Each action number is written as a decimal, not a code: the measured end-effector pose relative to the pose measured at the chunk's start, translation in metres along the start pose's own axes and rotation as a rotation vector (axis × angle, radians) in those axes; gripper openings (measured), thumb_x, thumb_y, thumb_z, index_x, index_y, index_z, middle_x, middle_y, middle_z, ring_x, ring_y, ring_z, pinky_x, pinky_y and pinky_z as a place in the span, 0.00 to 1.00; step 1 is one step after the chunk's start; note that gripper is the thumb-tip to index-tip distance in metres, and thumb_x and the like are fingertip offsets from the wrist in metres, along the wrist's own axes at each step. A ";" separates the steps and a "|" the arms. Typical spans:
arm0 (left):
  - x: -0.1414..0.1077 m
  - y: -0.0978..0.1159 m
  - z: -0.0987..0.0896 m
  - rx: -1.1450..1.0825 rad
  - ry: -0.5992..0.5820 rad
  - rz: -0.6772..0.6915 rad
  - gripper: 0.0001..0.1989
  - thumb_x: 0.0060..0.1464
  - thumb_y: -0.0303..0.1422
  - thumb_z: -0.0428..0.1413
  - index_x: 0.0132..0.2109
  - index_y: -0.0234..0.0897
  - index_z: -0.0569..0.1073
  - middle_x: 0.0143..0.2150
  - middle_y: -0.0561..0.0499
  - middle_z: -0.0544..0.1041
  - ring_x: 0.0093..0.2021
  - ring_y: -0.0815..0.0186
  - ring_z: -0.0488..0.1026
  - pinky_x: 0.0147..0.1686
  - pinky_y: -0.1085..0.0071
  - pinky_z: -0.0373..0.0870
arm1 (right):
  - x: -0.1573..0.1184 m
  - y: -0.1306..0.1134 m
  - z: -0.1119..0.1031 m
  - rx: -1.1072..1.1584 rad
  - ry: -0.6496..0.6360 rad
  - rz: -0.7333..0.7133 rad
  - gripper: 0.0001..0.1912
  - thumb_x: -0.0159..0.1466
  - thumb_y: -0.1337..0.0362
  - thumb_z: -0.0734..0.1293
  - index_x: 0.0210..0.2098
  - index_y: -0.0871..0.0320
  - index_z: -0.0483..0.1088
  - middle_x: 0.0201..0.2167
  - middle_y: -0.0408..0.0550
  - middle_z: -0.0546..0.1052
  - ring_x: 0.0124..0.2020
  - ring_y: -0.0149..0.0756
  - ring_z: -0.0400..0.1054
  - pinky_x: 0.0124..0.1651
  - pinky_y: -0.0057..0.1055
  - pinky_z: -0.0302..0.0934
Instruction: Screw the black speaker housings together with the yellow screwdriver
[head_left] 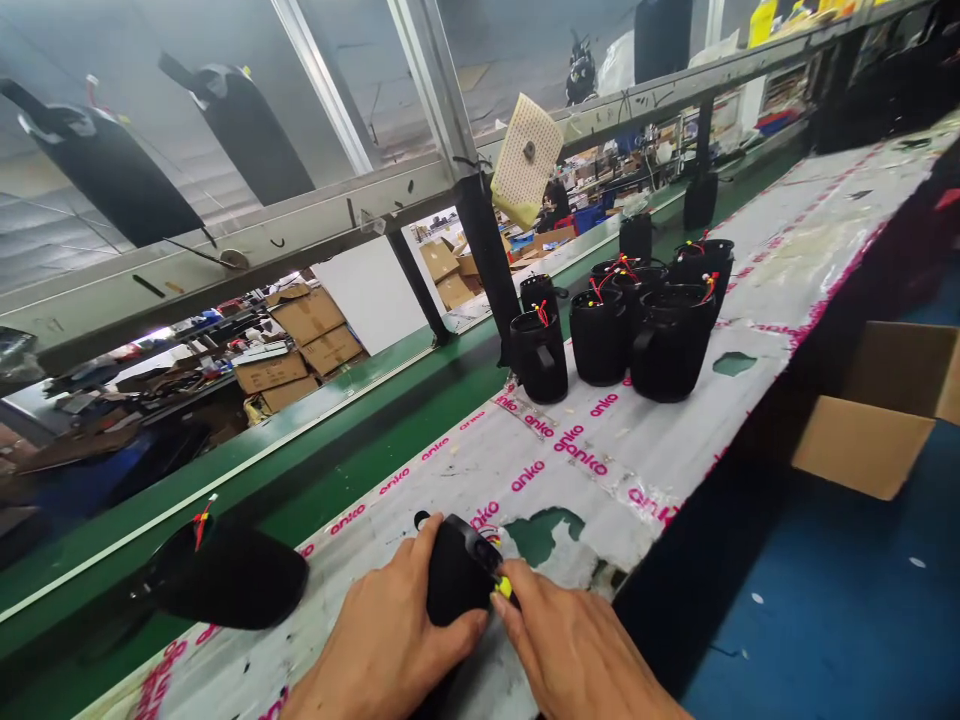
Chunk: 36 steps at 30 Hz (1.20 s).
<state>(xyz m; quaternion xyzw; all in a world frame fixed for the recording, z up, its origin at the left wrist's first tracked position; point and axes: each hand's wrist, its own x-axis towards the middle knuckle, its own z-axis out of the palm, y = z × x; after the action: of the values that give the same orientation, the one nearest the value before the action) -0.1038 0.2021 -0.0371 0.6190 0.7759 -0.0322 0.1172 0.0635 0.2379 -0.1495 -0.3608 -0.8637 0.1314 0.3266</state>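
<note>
Black matte rounded vessel [451, 580], yellow piece [505, 587] in hands [386, 620].

Front housing [450, 580] in left hand [382, 620], with right hand [574, 635] against its right side, at the near part of the tabletop [465, 480]. Left of both hands, at the border between tabletop and conveyor belt [405, 420]: a lone housing [247, 575]. Farther forward and to the right, on the tabletop: a cluster of housings [600, 340], close together. Left of the tabletop, alongside it: the belt. Above the belt: a shelf [315, 235], bearing two housings [255, 140] at upper left. Just right of the shelf's post [484, 260]: a panel [527, 160]. Behind the belt, under the shelf: stacked boxes [311, 325]. Right of the tabletop, lower down: an open carton [862, 450].
</note>
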 end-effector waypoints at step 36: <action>-0.004 0.008 0.003 0.013 0.023 0.016 0.44 0.54 0.46 0.55 0.74 0.36 0.53 0.59 0.37 0.75 0.51 0.41 0.78 0.50 0.50 0.72 | -0.006 0.002 -0.007 -0.033 -0.010 0.042 0.13 0.75 0.60 0.51 0.47 0.55 0.65 0.26 0.44 0.80 0.20 0.43 0.76 0.20 0.33 0.56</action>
<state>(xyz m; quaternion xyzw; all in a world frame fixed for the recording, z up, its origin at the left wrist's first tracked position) -0.0945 0.2000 -0.0389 0.6264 0.7719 -0.0292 0.1046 0.0723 0.2347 -0.1485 -0.3837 -0.8595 0.1256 0.3136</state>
